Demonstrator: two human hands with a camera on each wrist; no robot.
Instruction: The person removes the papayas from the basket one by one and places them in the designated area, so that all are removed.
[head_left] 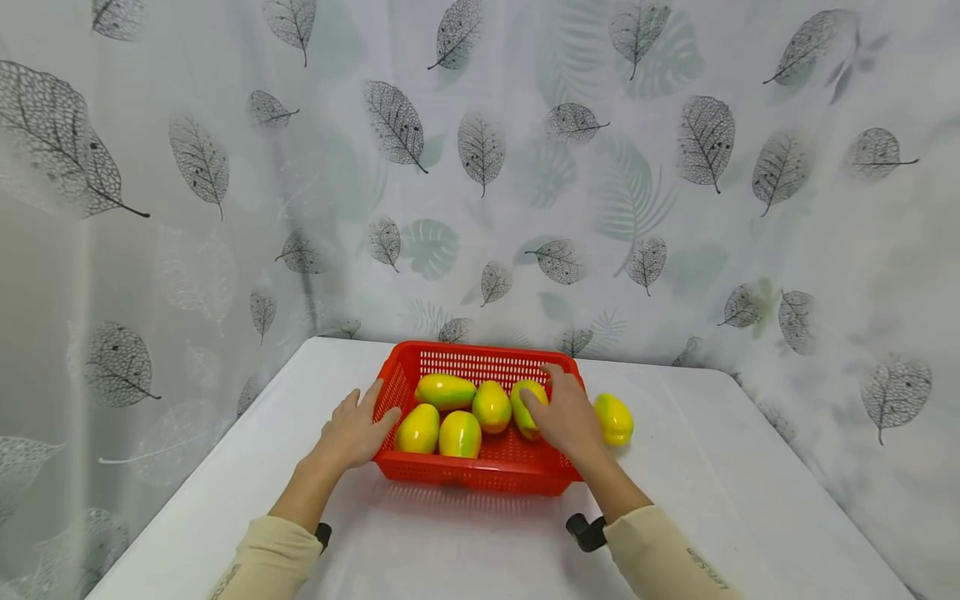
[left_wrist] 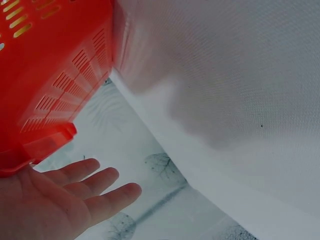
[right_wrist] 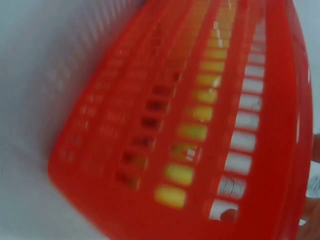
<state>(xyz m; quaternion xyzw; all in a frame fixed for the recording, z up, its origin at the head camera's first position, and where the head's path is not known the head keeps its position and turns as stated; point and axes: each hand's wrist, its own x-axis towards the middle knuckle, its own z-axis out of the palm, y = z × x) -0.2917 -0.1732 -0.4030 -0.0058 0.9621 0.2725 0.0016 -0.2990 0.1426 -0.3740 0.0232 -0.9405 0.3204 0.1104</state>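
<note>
A red plastic basket (head_left: 480, 477) with slotted walls stands on the table and contains several glossy yellow-green mangoes (head_left: 444, 392). My left hand (head_left: 354, 433) is at the basket's left rim, thumb toward the inside. In the left wrist view its fingers (left_wrist: 107, 200) extend straight, outside the basket wall. Over the basket's right side is my right hand (head_left: 572, 417), fingers spread, beside the rightmost mango (head_left: 527, 410) inside and partly covering it. The right wrist view mostly shows the slotted wall, hiding most of that hand. Another mango (head_left: 613, 419) lies outside, right of the basket.
The white table (head_left: 720, 475) extends on both sides of the basket. Behind and beside it hangs a pale curtain (head_left: 480, 208) with leaf prints. A black wrist mount (head_left: 587, 532) sticks out below the right wrist.
</note>
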